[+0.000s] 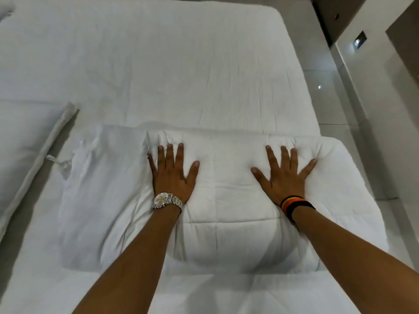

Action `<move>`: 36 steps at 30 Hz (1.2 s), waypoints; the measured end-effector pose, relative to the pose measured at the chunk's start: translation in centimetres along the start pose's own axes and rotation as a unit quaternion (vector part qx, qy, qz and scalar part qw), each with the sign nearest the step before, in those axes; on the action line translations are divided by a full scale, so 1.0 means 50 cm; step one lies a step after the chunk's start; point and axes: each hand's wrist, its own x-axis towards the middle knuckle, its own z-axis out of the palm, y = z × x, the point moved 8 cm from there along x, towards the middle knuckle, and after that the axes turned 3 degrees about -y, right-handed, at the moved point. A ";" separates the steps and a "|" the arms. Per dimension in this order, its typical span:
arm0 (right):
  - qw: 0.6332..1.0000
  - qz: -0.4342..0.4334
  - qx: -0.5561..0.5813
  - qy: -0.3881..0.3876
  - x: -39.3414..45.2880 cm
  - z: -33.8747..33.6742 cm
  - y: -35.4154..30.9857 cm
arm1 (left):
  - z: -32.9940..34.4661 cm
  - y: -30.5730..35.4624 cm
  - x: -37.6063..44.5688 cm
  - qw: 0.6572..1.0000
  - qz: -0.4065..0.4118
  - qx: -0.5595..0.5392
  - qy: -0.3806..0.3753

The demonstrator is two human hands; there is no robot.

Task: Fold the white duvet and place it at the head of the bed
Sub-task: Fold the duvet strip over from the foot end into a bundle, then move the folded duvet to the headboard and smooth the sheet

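Now two hands, left (173,175) and right (285,177), fingers spread, press one folded duvet (226,200).

White duvet (226,207) folded into thick, puffy quilted bundle, stitched squares visible. Lies flat on white bed (181,64), directly under both hands: left hand (173,175) pressing left part, right hand (284,177) pressing right part, fingers spread. Thinner creased layer extends left of left hand; rounded corner right of right hand.
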 end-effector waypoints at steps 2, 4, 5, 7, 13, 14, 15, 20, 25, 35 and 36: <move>0.999 0.009 0.039 -0.028 -0.005 -0.055 0.009 | -0.047 -0.001 -0.023 1.000 -0.014 -0.004 0.003; 0.995 0.018 0.092 -0.018 0.012 -0.129 0.014 | -0.090 0.000 -0.065 0.999 -0.037 -0.022 0.020; 0.993 0.012 0.114 -0.004 0.029 -0.169 0.007 | -0.112 0.003 -0.095 0.997 -0.056 -0.030 0.033; 0.986 -0.036 0.164 -0.012 0.075 -0.235 -0.034 | -0.147 0.015 -0.170 0.991 -0.110 -0.055 0.057; 0.915 -0.176 0.132 -0.337 0.177 -0.222 -0.244 | -0.136 0.041 -0.427 0.814 -0.504 -0.266 0.114; 0.910 -0.176 0.107 -0.360 0.183 -0.201 -0.266 | -0.117 0.052 -0.462 0.752 -0.571 -0.309 0.118; 0.906 -0.177 0.086 -0.376 0.187 -0.177 -0.283 | -0.095 0.071 -0.489 0.689 -0.621 -0.352 0.122; 0.868 -0.177 0.127 -0.447 0.160 -0.045 -0.292 | -0.004 0.183 -0.541 0.548 -0.650 -0.515 0.112; 0.837 -0.207 0.193 -0.469 0.161 0.022 -0.304 | 0.018 0.219 -0.550 0.578 -0.630 -0.493 0.161; 0.792 -0.210 0.292 -0.493 0.106 -0.035 -0.301 | -0.021 0.208 -0.548 0.570 -0.589 -0.529 0.220; 0.791 -0.214 0.297 -0.491 0.097 -0.053 -0.297 | -0.035 0.207 -0.544 0.569 -0.581 -0.537 0.225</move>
